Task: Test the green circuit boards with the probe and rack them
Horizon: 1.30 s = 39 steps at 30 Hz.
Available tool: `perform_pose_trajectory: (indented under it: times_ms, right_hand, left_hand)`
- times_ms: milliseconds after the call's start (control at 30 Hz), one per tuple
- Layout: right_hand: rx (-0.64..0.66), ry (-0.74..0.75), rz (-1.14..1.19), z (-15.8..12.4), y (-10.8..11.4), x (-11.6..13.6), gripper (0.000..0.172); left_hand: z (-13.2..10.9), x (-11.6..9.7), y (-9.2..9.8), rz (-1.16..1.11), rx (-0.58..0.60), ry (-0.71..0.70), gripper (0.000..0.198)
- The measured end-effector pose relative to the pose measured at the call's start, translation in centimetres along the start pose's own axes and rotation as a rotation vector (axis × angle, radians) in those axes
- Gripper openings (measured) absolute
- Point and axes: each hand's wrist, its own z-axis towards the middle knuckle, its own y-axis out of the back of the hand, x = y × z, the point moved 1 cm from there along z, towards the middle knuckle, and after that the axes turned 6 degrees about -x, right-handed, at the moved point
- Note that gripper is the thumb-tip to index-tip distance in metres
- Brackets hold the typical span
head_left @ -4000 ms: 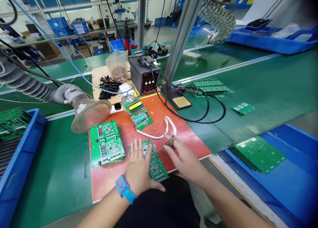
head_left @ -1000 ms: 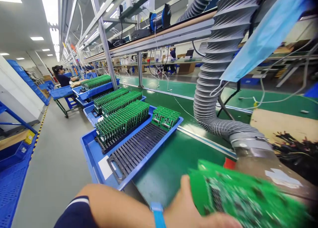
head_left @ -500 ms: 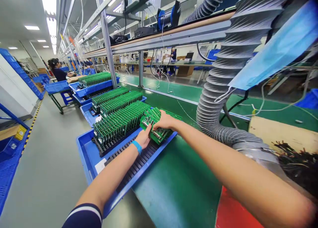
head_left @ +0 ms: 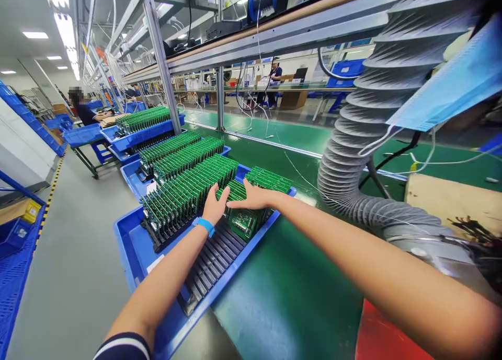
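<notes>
A blue tray (head_left: pixel 129 242) on the green bench holds a black slotted rack (head_left: pixel 207 266) with rows of upright green circuit boards (head_left: pixel 184 193). My left hand (head_left: pixel 215 206), with a blue wristband, rests its stretched fingers against the end of a short row of green boards (head_left: pixel 245 219). On top of that same row lies my right hand (head_left: pixel 251 197), palm down, fingers flat and pointing left. Neither hand grips a board. Part of the rack in front of the hands has bare slots.
More blue trays of boards (head_left: pixel 172 148) run along the bench to the left, where another person (head_left: pixel 80 109) works far off. A grey ribbed extraction hose (head_left: pixel 353 156) hangs at right, with a blue face mask (head_left: pixel 443 88) draped over it. A red mat (head_left: pixel 386 339) is at lower right.
Half a second ago both hands gripped a green board above the rack. Now the board stands in the rack, and both hands lie open against the row.
</notes>
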Motion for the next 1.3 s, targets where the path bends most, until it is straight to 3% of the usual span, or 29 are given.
perform_pose_trajectory:
  times_ms: [100,167,233,433,600,667,800,967,1300]
  right_hand:
    - [0.008,0.023,0.092,-0.6,1.0,-1.1,0.051]
    - [0.029,0.018,0.163,-0.9,1.5,-2.0,0.033]
    - [0.054,0.007,0.243,-1.0,1.7,-2.9,0.026]
    - [0.154,0.008,0.389,-0.4,1.2,-5.2,0.034]
    - [0.236,0.077,0.342,0.0,1.3,-6.1,0.049]
    - [0.237,0.099,0.285,0.0,1.6,-6.2,0.047]
    - [0.112,0.121,0.094,0.5,2.8,-6.1,0.031]
    - [-0.100,0.103,-0.179,0.9,3.6,-6.0,0.026]
    - [-0.120,0.133,-0.326,0.4,2.9,-4.9,0.026]
  left_hand:
    - [1.0,-0.6,-1.1,-0.024,-0.001,0.005,0.046]
    - [1.4,-0.6,-1.2,-0.046,0.023,0.025,0.041]
    - [1.8,-0.6,-0.9,-0.065,0.051,0.046,0.038]
    - [2.4,-0.9,0.1,-0.085,0.184,0.161,0.036]
    - [2.5,-1.7,0.5,-0.063,0.271,0.234,0.041]
    - [2.6,-1.8,0.7,-0.036,0.262,0.234,0.042]
    - [2.8,-1.7,0.8,0.013,0.230,0.246,0.041]
    - [2.6,-1.9,0.6,0.033,0.223,0.292,0.040]
    - [2.6,-2.3,0.3,0.022,0.262,0.324,0.045]
